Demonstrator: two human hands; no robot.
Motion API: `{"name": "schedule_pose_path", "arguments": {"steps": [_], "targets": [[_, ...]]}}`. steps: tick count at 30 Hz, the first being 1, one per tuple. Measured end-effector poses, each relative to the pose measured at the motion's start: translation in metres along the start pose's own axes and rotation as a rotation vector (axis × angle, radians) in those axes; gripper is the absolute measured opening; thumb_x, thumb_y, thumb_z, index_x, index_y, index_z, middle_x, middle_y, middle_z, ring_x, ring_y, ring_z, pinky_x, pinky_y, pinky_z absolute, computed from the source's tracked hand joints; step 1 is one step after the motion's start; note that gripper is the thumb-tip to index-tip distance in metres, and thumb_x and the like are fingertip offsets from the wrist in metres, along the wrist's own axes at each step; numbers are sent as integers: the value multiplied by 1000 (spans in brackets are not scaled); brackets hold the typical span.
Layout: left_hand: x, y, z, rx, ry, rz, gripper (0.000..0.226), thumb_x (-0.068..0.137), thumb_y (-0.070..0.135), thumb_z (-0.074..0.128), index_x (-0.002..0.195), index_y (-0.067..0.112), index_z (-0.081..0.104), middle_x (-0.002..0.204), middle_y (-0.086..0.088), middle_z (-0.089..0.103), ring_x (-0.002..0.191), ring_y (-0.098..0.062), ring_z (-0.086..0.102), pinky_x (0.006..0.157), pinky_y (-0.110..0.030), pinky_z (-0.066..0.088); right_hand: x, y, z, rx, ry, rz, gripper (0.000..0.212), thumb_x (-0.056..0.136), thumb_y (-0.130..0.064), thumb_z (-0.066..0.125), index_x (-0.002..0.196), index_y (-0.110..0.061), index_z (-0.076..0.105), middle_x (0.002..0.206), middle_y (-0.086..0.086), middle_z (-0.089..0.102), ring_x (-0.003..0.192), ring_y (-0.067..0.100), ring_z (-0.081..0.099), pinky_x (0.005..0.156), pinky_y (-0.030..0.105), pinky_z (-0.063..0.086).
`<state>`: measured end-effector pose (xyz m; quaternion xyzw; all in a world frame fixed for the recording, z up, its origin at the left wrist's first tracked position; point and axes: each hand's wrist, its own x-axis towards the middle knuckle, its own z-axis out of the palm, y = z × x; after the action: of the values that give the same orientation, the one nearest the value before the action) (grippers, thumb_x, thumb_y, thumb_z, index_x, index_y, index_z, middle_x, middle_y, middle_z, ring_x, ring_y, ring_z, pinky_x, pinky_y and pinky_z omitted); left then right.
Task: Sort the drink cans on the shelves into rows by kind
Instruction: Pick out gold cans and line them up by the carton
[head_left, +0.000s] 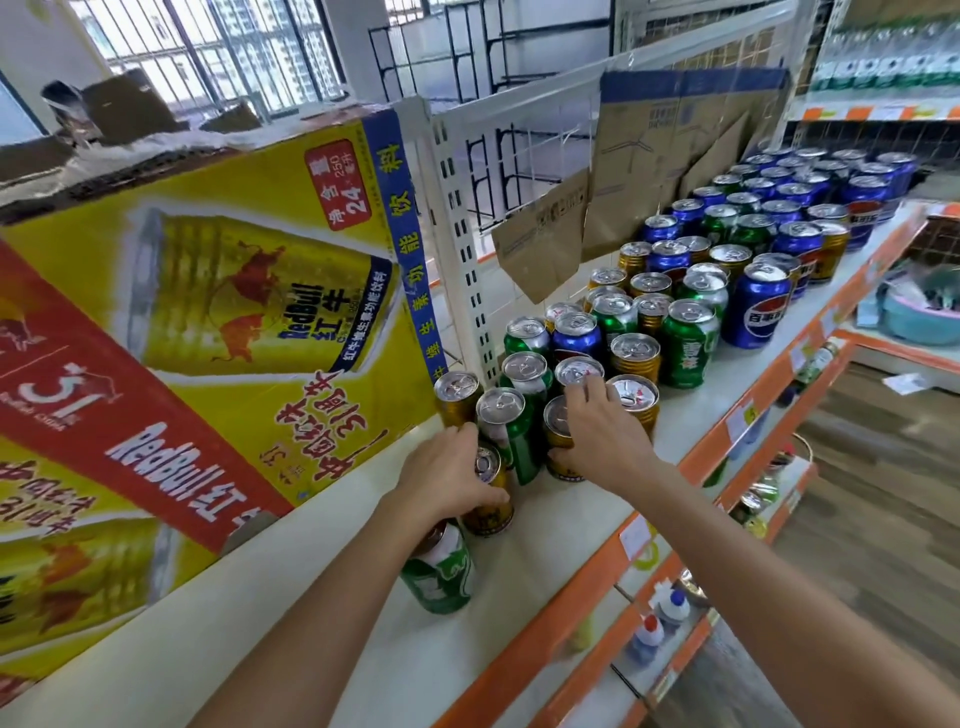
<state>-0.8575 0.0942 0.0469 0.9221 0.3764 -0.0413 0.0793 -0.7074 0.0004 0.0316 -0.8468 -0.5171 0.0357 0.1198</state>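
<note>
On the pale shelf board (571, 525) with its orange front edge, every drink can stands upright, long axis vertical, pull-tab top facing up. At far left a big yellow and red cardboard Red Bull carton (208, 322) lies along the shelf, hemming in the left hand (447, 475). That hand's fingers (488, 496) curl round a short gold metal can (488, 491), grasping it near the top; just below them, nearer the wrist, stands a green metal can with white lettering (441, 569). Between the two hands stands a taller green can (511, 431). The right hand (605, 434) wraps its fingers over another gold can (560, 439), thumb low on its side. Beyond its fingertips, mixed green, gold and blue cans (727, 270) crowd the shelf back to a white wire grid panel (519, 150) hung with brown cardboard flaps (543, 236). Right of the shelf lie wooden flooring and further shelving.
</note>
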Motion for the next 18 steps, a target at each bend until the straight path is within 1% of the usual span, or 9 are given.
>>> {"name": "schedule_pose_path", "arguments": {"steps": [2,5,8,10,11,13,15,17,18], "targets": [[-5,-1,-5,-81,62,-1,57,70,51,73,106,16,47,110,-2,55,98,-21,52,74,-33,43,-9,-3,-7,49,22,2,79,81,-40,66,139,-4,26,144,18,25,134,33,25,106,34,31],[-19,-3,-23,-252,181,-9,60,67,48,76,112,21,47,111,0,55,98,-19,53,82,-37,48,-25,-10,-21,54,99,-39,73,80,-41,64,134,-5,31,136,14,31,128,29,27,104,32,31],[-40,-10,-46,-443,323,4,62,66,40,80,115,26,46,116,3,54,102,-16,51,84,-31,45,-39,-27,-44,78,188,-120,73,78,-41,66,132,-5,34,127,11,32,122,26,28,102,31,31],[-62,-20,-60,-544,436,10,61,65,36,82,113,29,45,115,4,55,102,-13,51,85,-26,42,-49,-45,-59,123,246,-187,73,75,-39,69,131,-5,36,123,11,33,118,26,28,100,30,30],[-74,-26,-67,-581,493,12,61,65,35,83,113,30,46,113,5,55,101,-12,52,85,-25,43,-54,-56,-65,153,278,-219,73,74,-37,71,130,-4,38,122,13,34,118,26,28,97,28,30],[-100,-41,-76,-606,594,10,61,65,32,82,114,29,47,110,7,55,98,-10,54,81,-16,43,-61,-80,-75,212,336,-286,73,69,-31,75,127,-1,43,118,16,37,114,29,32,90,28,30],[-131,-60,-80,-569,661,-16,59,63,34,81,112,32,47,108,10,54,94,-5,52,74,-4,37,-66,-109,-78,255,337,-345,71,66,-30,76,124,-1,45,116,16,38,112,31,34,90,30,33],[-163,-80,-78,-524,683,-66,60,59,39,80,109,35,48,107,12,54,91,-2,49,72,0,35,-70,-139,-75,295,306,-400,72,68,-31,75,125,-3,43,116,14,35,112,28,33,93,33,36],[-177,-92,-73,-508,680,-104,61,57,41,80,109,34,49,107,13,54,91,-3,50,72,-1,35,-72,-156,-70,319,287,-439,72,68,-31,75,126,-3,42,116,13,34,113,27,33,94,32,35]]}}
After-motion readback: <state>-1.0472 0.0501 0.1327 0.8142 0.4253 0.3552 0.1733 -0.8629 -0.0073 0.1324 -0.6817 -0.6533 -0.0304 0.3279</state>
